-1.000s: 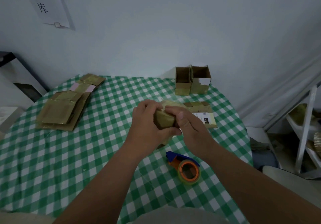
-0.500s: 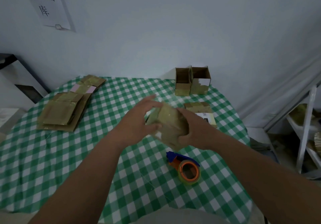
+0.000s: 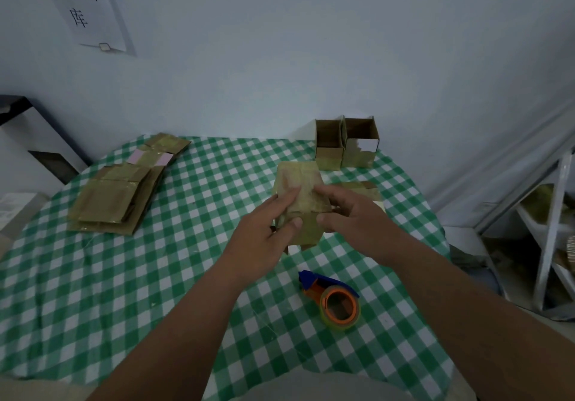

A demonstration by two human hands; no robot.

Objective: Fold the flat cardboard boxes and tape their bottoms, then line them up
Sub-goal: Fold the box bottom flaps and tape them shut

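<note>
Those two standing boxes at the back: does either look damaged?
Yes. The right-hand standing box shows a white patch with ragged edges on its front, as if the brown surface had torn away. The left-hand standing box beside it looks intact.

Small packing or storeroom corner: handwritten paper sign (image 3: 87, 8) on bare wall, flat cardboard boxes (image 3: 115, 198) stacked on checkered tabletop (image 3: 124, 276), metal shelving (image 3: 550, 213) alongside.
</note>
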